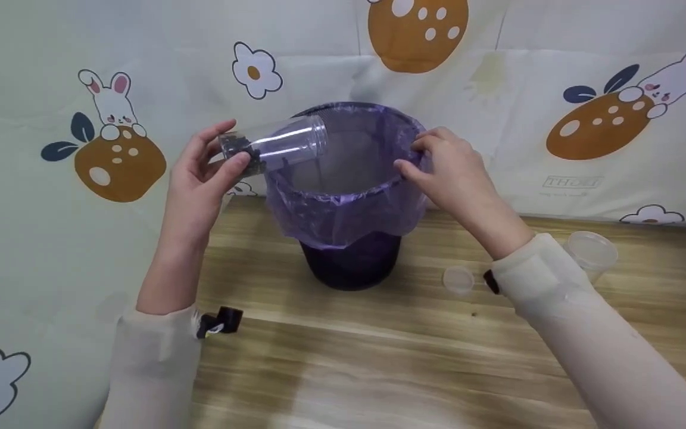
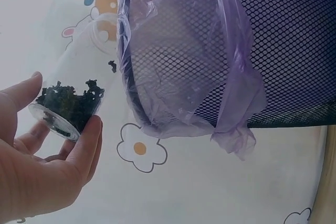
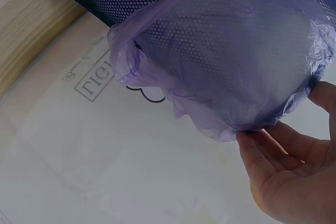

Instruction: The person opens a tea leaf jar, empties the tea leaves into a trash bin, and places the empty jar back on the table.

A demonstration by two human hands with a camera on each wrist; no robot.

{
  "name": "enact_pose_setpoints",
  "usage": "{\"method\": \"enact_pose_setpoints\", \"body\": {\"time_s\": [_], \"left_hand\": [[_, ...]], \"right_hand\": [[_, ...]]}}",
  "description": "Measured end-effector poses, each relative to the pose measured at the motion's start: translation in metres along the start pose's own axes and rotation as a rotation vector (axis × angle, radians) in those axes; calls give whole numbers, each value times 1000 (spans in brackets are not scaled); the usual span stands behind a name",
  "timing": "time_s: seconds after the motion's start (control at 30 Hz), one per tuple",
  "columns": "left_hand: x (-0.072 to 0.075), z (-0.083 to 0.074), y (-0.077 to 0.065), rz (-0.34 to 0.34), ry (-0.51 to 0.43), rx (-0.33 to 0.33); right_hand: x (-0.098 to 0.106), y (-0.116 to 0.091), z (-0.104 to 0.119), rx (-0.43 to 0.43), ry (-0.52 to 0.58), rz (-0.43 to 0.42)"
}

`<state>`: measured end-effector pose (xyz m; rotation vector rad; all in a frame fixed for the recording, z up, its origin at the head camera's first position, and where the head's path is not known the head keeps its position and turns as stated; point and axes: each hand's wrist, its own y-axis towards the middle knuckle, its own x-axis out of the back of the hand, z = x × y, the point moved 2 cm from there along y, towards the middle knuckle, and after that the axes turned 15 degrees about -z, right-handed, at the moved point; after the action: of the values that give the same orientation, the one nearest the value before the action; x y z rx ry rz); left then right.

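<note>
My left hand [image 1: 200, 170] grips a clear plastic jar [image 1: 292, 143] by its base end, thumb on one side and fingers on the other. The jar is tilted, mouth toward the trash bin [image 1: 352, 265], over its left rim. Dark, crinkled dried bits [image 2: 71, 103] lie in the jar's base end; one loose piece [image 2: 112, 66] shows nearer the mouth. A purple trash bag [image 1: 346, 217] lines the black mesh bin and folds over its rim. At the bin's right side my right hand [image 1: 453, 170] pinches the bagged rim, thumb toward the inside and fingers outside.
The bin stands on a wood-grain table [image 1: 331, 357]. To its right are a small round translucent lid [image 1: 458, 279] and a clear cup [image 1: 593, 253], partly hidden by my right sleeve. A printed cloth [image 1: 319, 77] hangs close behind the bin.
</note>
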<state>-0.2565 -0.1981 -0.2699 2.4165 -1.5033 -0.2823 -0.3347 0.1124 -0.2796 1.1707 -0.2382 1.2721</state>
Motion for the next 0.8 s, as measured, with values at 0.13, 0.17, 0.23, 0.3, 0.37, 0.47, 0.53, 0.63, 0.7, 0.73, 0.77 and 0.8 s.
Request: {"method": "enact_pose_setpoints", "body": {"time_s": [0.13,0.17,0.23,0.3,0.37,0.47,0.53,0.63,0.7,0.73,0.77,0.8], "left_hand": [[-2,-5,6,-4,58,-31],[-3,-7,7,-7,76,-38],[-5,-10,9,-9,105,-49],[-7,-13,12,-9,124,-60],[-9,-15,14,-4,129,-75],[-12,-18,18,5,136,-97],[-14,-19,19,11,149,-109],[-17,-20,21,20,198,-125],[-19,-20,22,27,225,-135],[-20,-20,22,31,236,-142],[-21,-20,22,34,246,-147],[-21,-20,22,35,250,-148]], "right_hand": [[0,0,0,2,3,-6],[0,0,0,2,3,-7],[0,0,0,1,4,-7],[0,0,0,2,3,-8],[-1,0,0,3,3,-8],[-2,-1,0,3,7,-13],[-2,-1,0,1,11,-17],[-2,-1,0,-1,12,-22],[-1,-1,0,-1,12,-21],[-1,0,0,0,12,-20],[-1,0,0,-1,13,-18],[0,-1,0,-2,13,-17]]}}
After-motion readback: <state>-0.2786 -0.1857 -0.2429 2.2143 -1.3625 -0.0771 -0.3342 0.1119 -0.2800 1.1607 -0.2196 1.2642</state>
